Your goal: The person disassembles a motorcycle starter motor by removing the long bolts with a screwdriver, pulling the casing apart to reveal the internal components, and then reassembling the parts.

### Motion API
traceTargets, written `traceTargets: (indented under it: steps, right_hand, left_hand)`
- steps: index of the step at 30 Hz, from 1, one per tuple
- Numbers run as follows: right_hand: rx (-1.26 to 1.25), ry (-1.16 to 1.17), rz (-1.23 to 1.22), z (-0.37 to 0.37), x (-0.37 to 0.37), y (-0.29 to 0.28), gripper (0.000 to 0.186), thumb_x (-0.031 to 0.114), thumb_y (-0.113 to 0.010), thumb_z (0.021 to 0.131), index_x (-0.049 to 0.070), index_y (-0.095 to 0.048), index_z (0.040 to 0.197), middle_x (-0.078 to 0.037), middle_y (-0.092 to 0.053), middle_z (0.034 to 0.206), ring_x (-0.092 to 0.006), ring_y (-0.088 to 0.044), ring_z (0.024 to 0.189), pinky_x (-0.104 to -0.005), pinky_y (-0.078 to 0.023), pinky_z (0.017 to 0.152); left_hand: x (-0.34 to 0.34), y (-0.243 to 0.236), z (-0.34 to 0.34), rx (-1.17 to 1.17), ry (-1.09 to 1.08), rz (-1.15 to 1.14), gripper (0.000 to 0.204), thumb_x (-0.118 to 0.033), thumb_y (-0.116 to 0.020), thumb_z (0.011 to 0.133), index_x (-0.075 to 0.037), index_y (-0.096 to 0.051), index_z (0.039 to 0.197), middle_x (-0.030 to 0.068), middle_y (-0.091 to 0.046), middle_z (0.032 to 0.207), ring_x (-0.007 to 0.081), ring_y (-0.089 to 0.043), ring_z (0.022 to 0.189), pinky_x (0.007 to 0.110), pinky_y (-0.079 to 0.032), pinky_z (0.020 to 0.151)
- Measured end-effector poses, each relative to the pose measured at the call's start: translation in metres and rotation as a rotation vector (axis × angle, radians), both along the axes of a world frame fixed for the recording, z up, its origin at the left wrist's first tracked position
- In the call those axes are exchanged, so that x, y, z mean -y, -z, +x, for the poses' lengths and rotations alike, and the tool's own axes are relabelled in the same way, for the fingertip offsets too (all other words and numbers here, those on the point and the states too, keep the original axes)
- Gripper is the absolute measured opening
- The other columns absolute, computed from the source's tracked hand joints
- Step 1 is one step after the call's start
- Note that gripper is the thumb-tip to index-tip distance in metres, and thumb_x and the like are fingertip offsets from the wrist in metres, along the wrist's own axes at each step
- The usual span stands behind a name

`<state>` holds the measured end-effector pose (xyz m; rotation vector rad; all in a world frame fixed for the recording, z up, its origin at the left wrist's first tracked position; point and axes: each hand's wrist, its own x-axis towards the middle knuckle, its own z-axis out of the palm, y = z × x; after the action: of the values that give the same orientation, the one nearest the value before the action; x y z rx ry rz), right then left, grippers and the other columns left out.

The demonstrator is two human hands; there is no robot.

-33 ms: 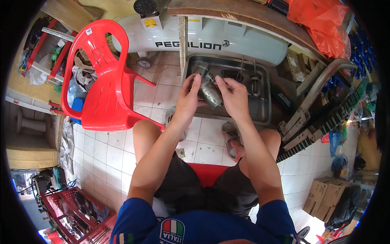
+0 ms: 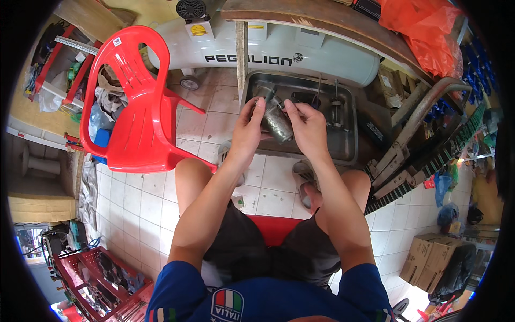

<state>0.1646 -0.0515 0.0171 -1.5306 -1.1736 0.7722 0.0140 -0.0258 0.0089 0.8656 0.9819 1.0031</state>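
1. The left hand [image 2: 250, 126] grips the narrower upper end of a worn metal cylinder [image 2: 278, 124], thumb along its side.
2. The right hand [image 2: 309, 127] pinches a small part at the cylinder's right side; its exact shape is hidden.
3. The cylinder hangs tilted between both hands, above the left part of a dark metal tray [image 2: 354, 129].
4. A rod-like metal tool [image 2: 337, 110] stands in the tray's right side.
5. Behind the tray lies a grey compressor tank [image 2: 343, 60], partly beneath a wooden tabletop [image 2: 300, 12].
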Motion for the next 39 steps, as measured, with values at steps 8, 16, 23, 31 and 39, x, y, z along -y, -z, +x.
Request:
traceTargets:
  steps: [8,16,23,31,39]
  right_hand:
    - [-0.098,-0.024,0.001,-0.001,-0.002,0.003,0.034,0.030,-0.071,0.095,-0.003,-0.072,0.104,-0.008,-0.073,0.090,-0.0124,-0.066,0.079,-0.0247,-0.051,0.073]
    - [-0.032,-0.028,-0.050,0.002,-0.004,0.005,0.033,0.030,-0.074,0.093,-0.001,-0.072,0.103,-0.006,-0.072,0.088,-0.0101,-0.064,0.077,-0.0247,-0.051,0.070]
    - [-0.079,-0.056,-0.071,-0.001,-0.001,-0.006,0.033,0.028,-0.076,0.092,-0.001,-0.071,0.105,-0.005,-0.072,0.087,-0.0090,-0.064,0.076,-0.0242,-0.051,0.069]
    - [0.057,0.001,-0.052,-0.002,-0.001,-0.004,0.043,0.043,-0.062,0.099,0.000,-0.070,0.103,-0.008,-0.071,0.085,-0.0134,-0.066,0.076,-0.0273,-0.052,0.072]
    - [0.723,0.114,-0.503,0.040,-0.016,0.041,0.066,0.053,-0.074,0.084,0.002,-0.055,0.121,-0.023,-0.071,0.106,-0.0388,-0.069,0.102,-0.0468,-0.055,0.086]
  left_hand:
    - [0.000,0.002,-0.001,-0.015,0.006,0.016,0.061,-0.051,-0.056,0.100,-0.005,-0.049,0.140,0.0098,-0.059,0.122,0.0166,-0.064,0.102,0.033,-0.059,0.076]
    - [-0.002,0.002,-0.003,-0.026,0.016,0.029,0.061,-0.051,-0.056,0.100,-0.005,-0.050,0.140,0.0098,-0.061,0.118,0.0161,-0.065,0.099,0.032,-0.059,0.074]
    - [-0.001,0.001,-0.002,-0.057,0.003,0.037,0.054,-0.049,-0.052,0.103,-0.010,-0.050,0.141,0.0102,-0.064,0.120,0.0200,-0.070,0.098,0.034,-0.059,0.077]
    - [-0.001,0.005,-0.003,-0.077,0.010,0.042,0.054,-0.049,-0.052,0.103,-0.010,-0.051,0.140,0.0099,-0.064,0.121,0.0196,-0.070,0.098,0.033,-0.059,0.076]
    - [-0.012,0.005,-0.011,0.271,0.005,-0.187,0.053,-0.052,-0.053,0.100,-0.008,-0.055,0.130,0.0091,-0.068,0.110,0.0206,-0.070,0.093,0.035,-0.058,0.077]
